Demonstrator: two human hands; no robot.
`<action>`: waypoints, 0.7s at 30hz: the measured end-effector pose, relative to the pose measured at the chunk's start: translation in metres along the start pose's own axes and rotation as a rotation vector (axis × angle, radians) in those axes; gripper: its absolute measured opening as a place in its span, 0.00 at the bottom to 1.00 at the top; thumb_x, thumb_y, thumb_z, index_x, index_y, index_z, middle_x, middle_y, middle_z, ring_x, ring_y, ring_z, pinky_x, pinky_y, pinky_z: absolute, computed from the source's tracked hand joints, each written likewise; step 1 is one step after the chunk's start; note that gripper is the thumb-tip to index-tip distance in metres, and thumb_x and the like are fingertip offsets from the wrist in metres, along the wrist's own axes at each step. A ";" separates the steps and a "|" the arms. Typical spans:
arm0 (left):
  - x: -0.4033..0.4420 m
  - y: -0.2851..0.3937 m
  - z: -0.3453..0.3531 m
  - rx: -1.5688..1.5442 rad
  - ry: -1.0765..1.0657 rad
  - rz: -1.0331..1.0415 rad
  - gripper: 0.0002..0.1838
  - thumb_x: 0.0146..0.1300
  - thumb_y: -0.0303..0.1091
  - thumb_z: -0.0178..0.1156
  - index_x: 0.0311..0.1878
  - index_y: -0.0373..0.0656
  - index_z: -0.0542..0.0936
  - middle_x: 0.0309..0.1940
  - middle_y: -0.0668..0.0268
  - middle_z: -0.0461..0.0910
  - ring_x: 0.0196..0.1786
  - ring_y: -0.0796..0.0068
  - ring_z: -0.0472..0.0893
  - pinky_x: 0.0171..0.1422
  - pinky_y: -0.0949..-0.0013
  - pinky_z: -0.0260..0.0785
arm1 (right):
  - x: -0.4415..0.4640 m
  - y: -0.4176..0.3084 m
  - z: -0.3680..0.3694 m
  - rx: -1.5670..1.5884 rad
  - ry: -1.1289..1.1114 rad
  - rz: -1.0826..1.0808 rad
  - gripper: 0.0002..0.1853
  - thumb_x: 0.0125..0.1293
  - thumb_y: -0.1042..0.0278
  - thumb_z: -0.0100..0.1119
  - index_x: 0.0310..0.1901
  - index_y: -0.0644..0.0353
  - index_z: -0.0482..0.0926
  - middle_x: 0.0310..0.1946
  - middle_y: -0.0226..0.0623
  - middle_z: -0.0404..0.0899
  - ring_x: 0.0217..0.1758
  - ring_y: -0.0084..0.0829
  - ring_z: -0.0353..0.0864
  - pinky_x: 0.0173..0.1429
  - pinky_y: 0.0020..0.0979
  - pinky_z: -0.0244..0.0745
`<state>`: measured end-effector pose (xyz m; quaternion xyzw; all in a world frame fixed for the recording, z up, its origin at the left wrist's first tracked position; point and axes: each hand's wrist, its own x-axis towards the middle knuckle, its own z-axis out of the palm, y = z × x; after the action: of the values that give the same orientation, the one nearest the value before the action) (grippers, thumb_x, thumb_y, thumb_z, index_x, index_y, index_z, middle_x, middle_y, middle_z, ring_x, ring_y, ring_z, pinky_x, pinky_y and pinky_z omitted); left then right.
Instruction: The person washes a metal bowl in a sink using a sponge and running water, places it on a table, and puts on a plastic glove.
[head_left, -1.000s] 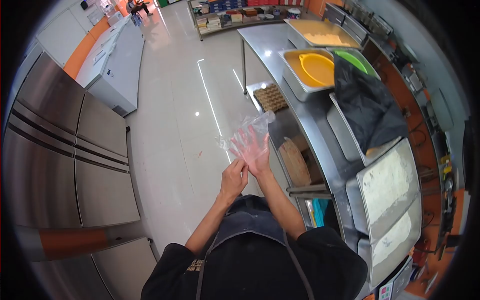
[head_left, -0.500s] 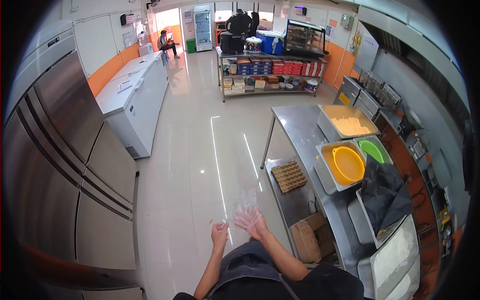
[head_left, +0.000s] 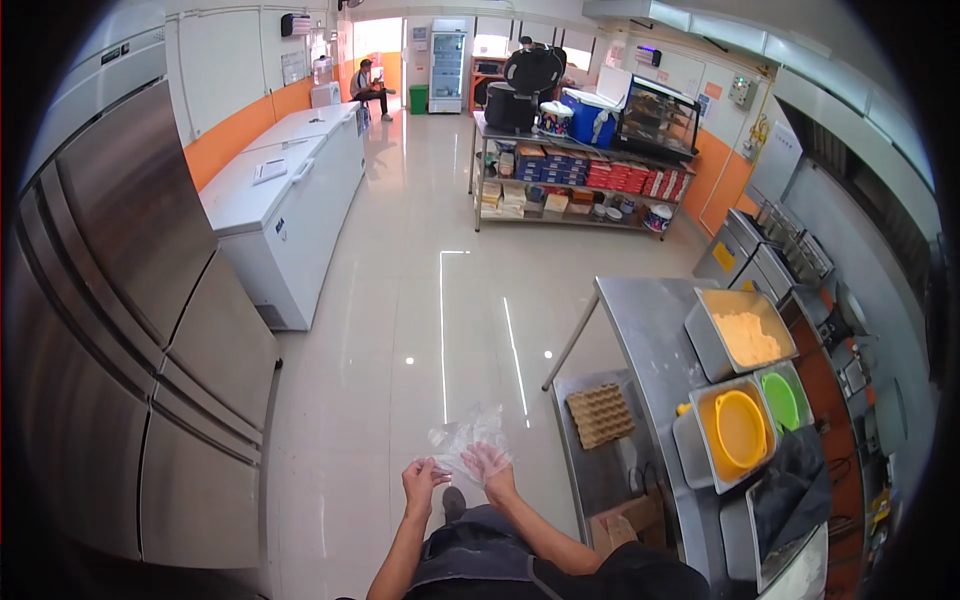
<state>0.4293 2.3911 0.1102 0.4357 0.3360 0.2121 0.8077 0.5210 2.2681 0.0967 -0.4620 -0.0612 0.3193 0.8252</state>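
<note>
No writing can be read; the label (head_left: 281, 230) on the white freezer (head_left: 306, 238) and markings on the red boxes (head_left: 615, 177) are too small.

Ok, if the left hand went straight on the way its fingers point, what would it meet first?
Probably the clear plastic over the right hand; the left hand looks close to its edge, though depth and contact are unclear.

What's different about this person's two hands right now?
The left hand is bare, while the right hand is covered by clear plastic.
The left hand is curled into a pinch at the plastic's edge; the right hand is opened out.
Both hands touch the plastic, above the pale floor.
</note>
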 end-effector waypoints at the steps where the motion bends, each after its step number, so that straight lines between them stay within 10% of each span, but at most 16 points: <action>1: 0.018 0.012 0.001 0.016 0.014 0.039 0.09 0.64 0.30 0.50 0.33 0.32 0.72 0.25 0.57 0.77 0.27 0.65 0.82 0.30 0.68 0.78 | 0.016 -0.005 0.011 -0.088 0.013 -0.068 0.22 0.68 0.70 0.45 0.61 0.70 0.58 0.61 0.53 0.61 0.59 0.50 0.68 0.64 0.43 0.63; 5: 0.079 0.070 0.007 0.080 -0.010 0.142 0.10 0.64 0.31 0.51 0.32 0.32 0.72 0.24 0.57 0.77 0.26 0.66 0.81 0.29 0.68 0.77 | 0.084 -0.031 0.041 -1.173 -0.093 -0.759 0.20 0.59 0.78 0.54 0.55 0.62 0.71 0.55 0.49 0.71 0.56 0.47 0.72 0.58 0.39 0.68; 9: 0.130 0.111 0.009 0.181 0.007 0.243 0.11 0.64 0.32 0.52 0.34 0.31 0.74 0.24 0.59 0.77 0.26 0.69 0.81 0.27 0.73 0.73 | 0.147 -0.035 0.087 -1.165 -0.123 -0.805 0.19 0.57 0.74 0.58 0.52 0.58 0.75 0.50 0.49 0.75 0.55 0.46 0.73 0.58 0.38 0.68; 15: 0.225 0.143 -0.005 0.280 -0.021 0.319 0.12 0.59 0.34 0.59 0.39 0.33 0.75 0.28 0.63 0.77 0.28 0.75 0.80 0.27 0.76 0.71 | 0.238 -0.011 0.139 -1.084 -0.025 -0.258 0.19 0.66 0.59 0.50 0.54 0.62 0.72 0.55 0.47 0.71 0.57 0.40 0.71 0.59 0.36 0.66; 21: 0.298 0.172 -0.041 0.803 -0.138 0.551 0.18 0.47 0.37 0.67 0.39 0.39 0.75 0.35 0.61 0.76 0.33 0.65 0.79 0.37 0.67 0.72 | 0.339 0.045 0.192 0.185 -0.081 0.323 0.32 0.71 0.45 0.25 0.61 0.67 0.60 0.58 0.47 0.67 0.59 0.40 0.67 0.60 0.36 0.63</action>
<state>0.5951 2.6943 0.1329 0.7983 0.2092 0.2422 0.5102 0.6910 2.6209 0.1039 -0.3745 0.0101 0.4702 0.7991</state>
